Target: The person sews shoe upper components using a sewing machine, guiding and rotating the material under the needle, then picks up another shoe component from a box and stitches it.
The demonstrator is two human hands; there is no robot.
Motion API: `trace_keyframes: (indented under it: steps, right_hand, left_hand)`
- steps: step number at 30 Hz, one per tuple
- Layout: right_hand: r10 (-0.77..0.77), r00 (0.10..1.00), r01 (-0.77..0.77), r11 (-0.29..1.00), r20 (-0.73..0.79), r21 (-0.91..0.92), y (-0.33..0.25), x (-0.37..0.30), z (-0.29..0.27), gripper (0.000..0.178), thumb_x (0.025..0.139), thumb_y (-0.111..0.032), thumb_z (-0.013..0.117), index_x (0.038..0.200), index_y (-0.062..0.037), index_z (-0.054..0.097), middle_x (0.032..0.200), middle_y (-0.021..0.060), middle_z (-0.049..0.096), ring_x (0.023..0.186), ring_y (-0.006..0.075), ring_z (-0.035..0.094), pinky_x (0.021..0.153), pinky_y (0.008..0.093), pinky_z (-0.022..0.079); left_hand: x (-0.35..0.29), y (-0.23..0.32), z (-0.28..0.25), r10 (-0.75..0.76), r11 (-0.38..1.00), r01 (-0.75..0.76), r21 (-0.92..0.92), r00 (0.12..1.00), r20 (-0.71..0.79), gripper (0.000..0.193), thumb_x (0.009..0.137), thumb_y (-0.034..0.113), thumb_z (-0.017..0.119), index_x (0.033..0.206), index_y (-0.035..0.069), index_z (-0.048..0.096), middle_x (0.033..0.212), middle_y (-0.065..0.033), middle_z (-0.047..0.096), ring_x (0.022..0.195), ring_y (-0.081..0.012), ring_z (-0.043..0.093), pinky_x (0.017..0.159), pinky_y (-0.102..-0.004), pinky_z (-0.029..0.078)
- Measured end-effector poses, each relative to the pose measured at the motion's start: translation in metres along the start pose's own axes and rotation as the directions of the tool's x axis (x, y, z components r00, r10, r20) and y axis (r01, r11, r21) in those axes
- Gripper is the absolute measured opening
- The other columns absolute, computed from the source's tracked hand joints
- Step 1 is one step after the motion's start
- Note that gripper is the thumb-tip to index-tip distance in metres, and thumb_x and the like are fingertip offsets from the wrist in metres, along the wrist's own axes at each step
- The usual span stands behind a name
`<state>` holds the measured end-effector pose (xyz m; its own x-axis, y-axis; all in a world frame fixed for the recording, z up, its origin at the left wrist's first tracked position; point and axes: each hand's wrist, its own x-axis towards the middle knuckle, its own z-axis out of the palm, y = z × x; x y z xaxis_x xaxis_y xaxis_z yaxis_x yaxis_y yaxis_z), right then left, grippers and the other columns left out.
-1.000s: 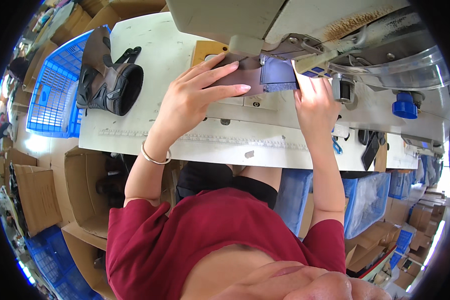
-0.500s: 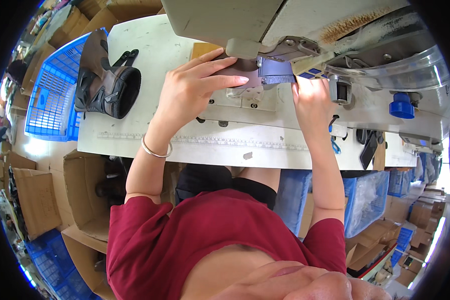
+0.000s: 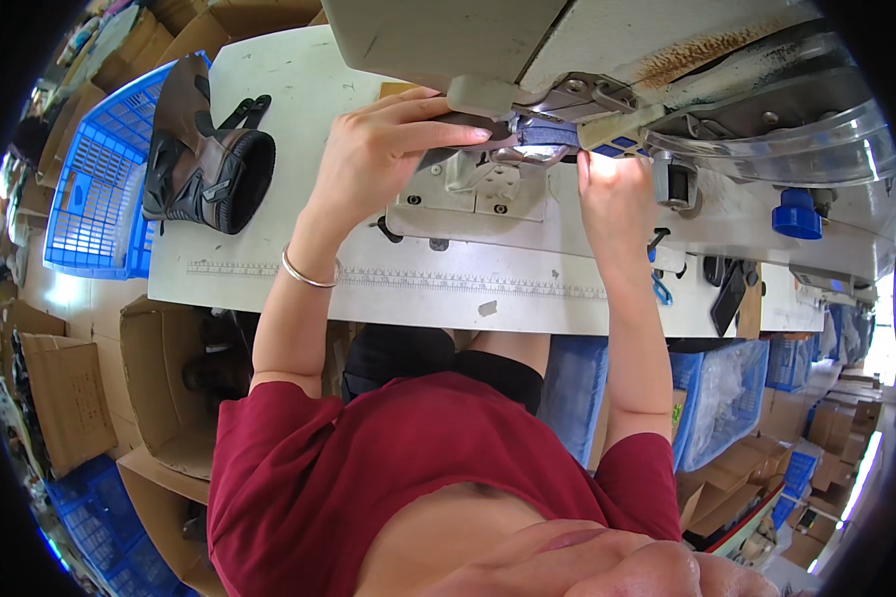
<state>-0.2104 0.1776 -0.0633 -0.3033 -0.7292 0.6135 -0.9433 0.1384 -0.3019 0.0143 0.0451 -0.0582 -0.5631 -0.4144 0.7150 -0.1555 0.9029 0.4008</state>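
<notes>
Head view: left hand (image 3: 373,147) atop dark piece (image 3: 548,133), right hand (image 3: 615,191) beside; both grips hidden, unclear.

Seemingly nothing legible, even on ruler (image 3: 468,284)

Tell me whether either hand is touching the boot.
No: white tabletop shows between the boot and the left hand, and the right hand is farther off.

Through the head camera I see my left hand (image 3: 368,149) palm down, its fingers (image 3: 430,136) stretched toward my right hand (image 3: 617,189), which is more curled, its fingertips partly hidden from me. Behind the hands, my left forearm (image 3: 291,333) slants inward; my right forearm (image 3: 635,308) runs nearly straight.
</notes>
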Motion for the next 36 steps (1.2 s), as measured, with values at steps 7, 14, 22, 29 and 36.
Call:
trace_keyframes:
  steps: [7, 14, 22, 29, 36]
  right_hand:
    - [-0.169, 0.965, 0.159, 0.985, -0.202, -0.069, -0.022, -0.027, -0.012, 0.021, 0.079, -0.003, 0.061, 0.099, -0.0008, 0.064, 0.092, 0.0144, 0.063, 0.089, 0.0313, 0.06, 0.079, 0.0364, 0.047]
    - [0.191, 0.856, -0.506, 0.118, 0.481, 0.854, -0.071, -0.064, 0.007, 0.033, 0.094, -0.012, 0.051, 0.124, 0.002, 0.052, 0.117, 0.0097, 0.059, 0.104, 0.0182, 0.056, 0.093, 0.0312, 0.043]
    - [0.157, 0.714, -0.529, -0.519, 0.683, 0.672, -0.149, -0.011, 0.025, 0.019, 0.096, -0.02, 0.055, 0.106, -0.004, 0.053, 0.095, -0.0036, 0.054, 0.084, 0.0018, 0.045, 0.072, 0.0216, 0.039]
    - [0.133, 0.864, -0.495, 0.049, 0.485, 0.868, -0.121, -0.052, 0.046, 0.019, 0.094, -0.011, 0.054, 0.106, 0.0027, 0.06, 0.092, -0.0001, 0.062, 0.081, 0.0045, 0.05, 0.073, 0.0216, 0.044]
    - [0.099, 0.836, -0.527, -0.137, 0.54, 0.839, -0.098, -0.06, 0.019, 0.024, 0.095, -0.013, 0.054, 0.112, 0.0038, 0.057, 0.101, 0.0035, 0.063, 0.089, 0.0079, 0.056, 0.08, 0.024, 0.047]
  left_hand:
    - [-0.002, 0.003, -0.002, 0.039, 0.997, -0.037, 0.061, 0.999, -0.028, 0.043, 0.067, -0.003, 0.063, 0.094, 0.029, 0.074, 0.099, -0.0028, 0.07, 0.096, -0.0241, 0.065, 0.069, -0.0307, 0.055]
    - [-0.012, 0.017, -0.005, -0.073, 0.994, 0.077, 0.081, 0.996, -0.059, 0.038, 0.069, -0.001, 0.061, 0.095, 0.025, 0.073, 0.104, -0.006, 0.069, 0.1, -0.026, 0.065, 0.073, -0.0324, 0.055]
    - [-0.099, 0.092, -0.019, -0.245, 0.841, 0.309, 0.444, 0.949, -0.198, 0.041, 0.072, -0.002, 0.059, 0.106, 0.018, 0.071, 0.108, -0.012, 0.066, 0.103, -0.0334, 0.063, 0.077, -0.0361, 0.053]
    - [-0.104, 0.108, -0.078, -0.188, 0.9, 0.065, 0.43, 0.95, 0.251, 0.048, 0.076, 0.036, 0.065, 0.119, 0.016, 0.063, 0.13, -0.008, 0.054, 0.124, -0.0289, 0.048, 0.102, -0.0512, 0.036]
    - [-0.07, 0.072, -0.093, -0.04, 0.539, -0.308, 0.784, 0.92, 0.389, 0.055, 0.076, 0.028, 0.063, 0.131, 0.028, 0.052, 0.139, 0.0027, 0.046, 0.127, -0.0242, 0.044, 0.105, -0.0535, 0.03]
